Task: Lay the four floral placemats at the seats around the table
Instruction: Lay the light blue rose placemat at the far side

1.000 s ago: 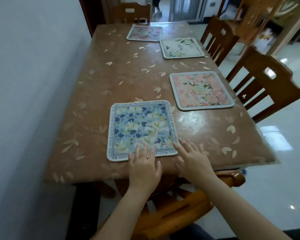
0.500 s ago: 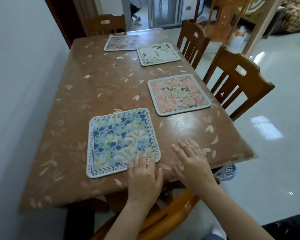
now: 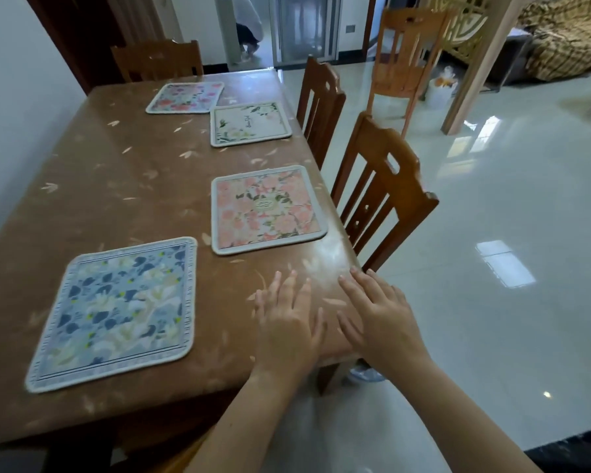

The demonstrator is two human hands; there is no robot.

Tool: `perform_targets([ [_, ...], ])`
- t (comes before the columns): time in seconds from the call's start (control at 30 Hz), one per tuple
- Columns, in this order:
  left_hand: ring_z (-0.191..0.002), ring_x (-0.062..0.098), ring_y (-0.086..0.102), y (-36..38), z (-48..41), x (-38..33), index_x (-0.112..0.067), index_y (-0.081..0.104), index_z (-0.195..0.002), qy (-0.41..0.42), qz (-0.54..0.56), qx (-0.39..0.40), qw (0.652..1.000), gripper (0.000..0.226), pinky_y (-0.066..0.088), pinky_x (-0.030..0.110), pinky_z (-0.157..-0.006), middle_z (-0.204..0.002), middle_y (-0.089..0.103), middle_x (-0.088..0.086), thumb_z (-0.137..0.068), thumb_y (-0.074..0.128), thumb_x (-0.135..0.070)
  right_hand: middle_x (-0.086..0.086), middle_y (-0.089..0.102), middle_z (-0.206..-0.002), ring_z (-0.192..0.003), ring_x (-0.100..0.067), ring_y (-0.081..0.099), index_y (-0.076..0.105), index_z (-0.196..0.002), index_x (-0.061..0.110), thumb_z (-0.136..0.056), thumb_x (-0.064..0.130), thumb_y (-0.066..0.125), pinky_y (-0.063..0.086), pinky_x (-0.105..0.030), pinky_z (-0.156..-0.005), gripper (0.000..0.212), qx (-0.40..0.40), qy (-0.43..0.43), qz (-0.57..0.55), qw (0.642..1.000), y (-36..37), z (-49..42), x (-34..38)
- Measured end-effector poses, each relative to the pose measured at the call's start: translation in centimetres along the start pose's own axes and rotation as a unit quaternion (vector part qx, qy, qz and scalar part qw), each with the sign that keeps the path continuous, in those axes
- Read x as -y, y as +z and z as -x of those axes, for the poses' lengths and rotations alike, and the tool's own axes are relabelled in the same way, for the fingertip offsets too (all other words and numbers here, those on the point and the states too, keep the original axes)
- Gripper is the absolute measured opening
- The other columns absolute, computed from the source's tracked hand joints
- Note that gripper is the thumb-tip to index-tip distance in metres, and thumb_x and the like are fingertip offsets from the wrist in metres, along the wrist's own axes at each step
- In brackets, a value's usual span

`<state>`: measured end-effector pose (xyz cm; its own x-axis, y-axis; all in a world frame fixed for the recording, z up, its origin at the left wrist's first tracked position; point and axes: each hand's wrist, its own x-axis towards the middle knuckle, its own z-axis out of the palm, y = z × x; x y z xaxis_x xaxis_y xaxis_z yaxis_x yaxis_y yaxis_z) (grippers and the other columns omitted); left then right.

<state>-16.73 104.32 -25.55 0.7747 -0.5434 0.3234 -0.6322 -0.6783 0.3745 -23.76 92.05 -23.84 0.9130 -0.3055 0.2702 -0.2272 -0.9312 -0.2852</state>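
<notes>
Several floral placemats lie flat on the brown table (image 3: 110,186). A blue one (image 3: 116,312) is at the near end, a pink one (image 3: 265,208) by the right edge, a white one (image 3: 249,123) farther along that edge, and a pink-and-purple one (image 3: 186,97) at the far end. My left hand (image 3: 287,322) and my right hand (image 3: 377,315) hover flat with straight fingers over the near right corner of the table, holding nothing and apart from the blue mat.
Two wooden chairs (image 3: 382,192) (image 3: 319,97) stand along the table's right side and one (image 3: 157,59) at the far end. A wall runs along the left. Glossy tiled floor (image 3: 492,268) lies to the right. A person crouches in the far doorway (image 3: 248,29).
Both hands have come off the blue placemat's near edge and moved right, to the table's near right corner. The camera view has swung to the right.
</notes>
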Motion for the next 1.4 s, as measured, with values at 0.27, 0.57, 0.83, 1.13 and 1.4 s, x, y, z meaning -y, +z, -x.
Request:
perform_targets([
  [0.27, -0.123, 0.037, 0.045, 2.9, -3.3, -6.8, -0.008, 0.058, -0.118, -0.013, -0.005, -0.006, 1.0, 0.043, 0.024, 0.059, -0.099, -0.126, 0.056, 0.018, -0.08, 0.054, -0.026, -0.017, 0.056, -0.128, -0.118, -0.038, 0.051, 0.056, -0.122, 0.009, -0.078, 0.025, 0.069, 0.044, -0.056, -0.093, 0.048, 0.006, 0.005, -0.011, 1.0, -2.9, -1.6, -8.0],
  [0.57, -0.119, 0.04, 0.048, 5.9, -10.9, -7.3, -0.004, 0.058, -0.117, -0.006, -0.017, -0.021, 1.0, 0.042, 0.024, 0.057, -0.099, -0.123, 0.057, 0.021, -0.079, 0.067, -0.018, -0.014, 0.054, -0.131, -0.123, -0.037, 0.046, 0.054, -0.124, 0.013, -0.083, 0.032, 0.062, 0.036, -0.058, -0.098, 0.046, 0.007, -0.004, -0.006, 1.0, -2.4, -8.6, -11.4],
  [0.83, -0.121, 0.037, 0.047, 9.9, -16.0, -9.7, -0.007, 0.056, -0.12, -0.009, -0.021, -0.004, 1.0, 0.04, 0.03, 0.06, -0.098, -0.125, 0.056, 0.019, -0.084, 0.055, -0.025, -0.011, 0.051, -0.134, -0.127, -0.036, 0.042, 0.052, -0.126, 0.016, -0.085, 0.036, 0.057, 0.03, -0.058, -0.102, 0.046, 0.009, 0.023, -0.018, 1.0, -2.7, -13.3, -16.5],
  [1.13, -0.126, 0.036, 0.041, 13.7, -22.4, -16.5, -0.01, 0.054, -0.123, -0.06, -0.05, -0.034, 0.996, 0.041, 0.016, 0.053, -0.104, -0.13, 0.053, 0.017, -0.086, 0.051, -0.029, -0.01, 0.042, -0.142, -0.132, -0.034, 0.034, 0.045, -0.132, 0.017, -0.089, 0.037, 0.051, 0.024, -0.054, -0.107, 0.048, 0.029, -0.018, -0.046, 0.998, -5.1, -17.2, -26.3],
  [1.4, -0.121, 0.039, 0.046, 17.6, -25.2, -26.9, -0.008, 0.058, -0.12, -0.156, -0.06, -0.059, 0.984, 0.045, 0.028, 0.061, -0.1, -0.127, 0.055, 0.019, -0.084, 0.046, -0.032, -0.008, 0.038, -0.145, -0.135, -0.031, 0.029, 0.041, -0.134, 0.019, -0.09, 0.038, 0.048, 0.024, -0.052, -0.108, 0.048, 0.075, -0.097, -0.045, 0.991, -9.1, -20.4, -36.9],
])
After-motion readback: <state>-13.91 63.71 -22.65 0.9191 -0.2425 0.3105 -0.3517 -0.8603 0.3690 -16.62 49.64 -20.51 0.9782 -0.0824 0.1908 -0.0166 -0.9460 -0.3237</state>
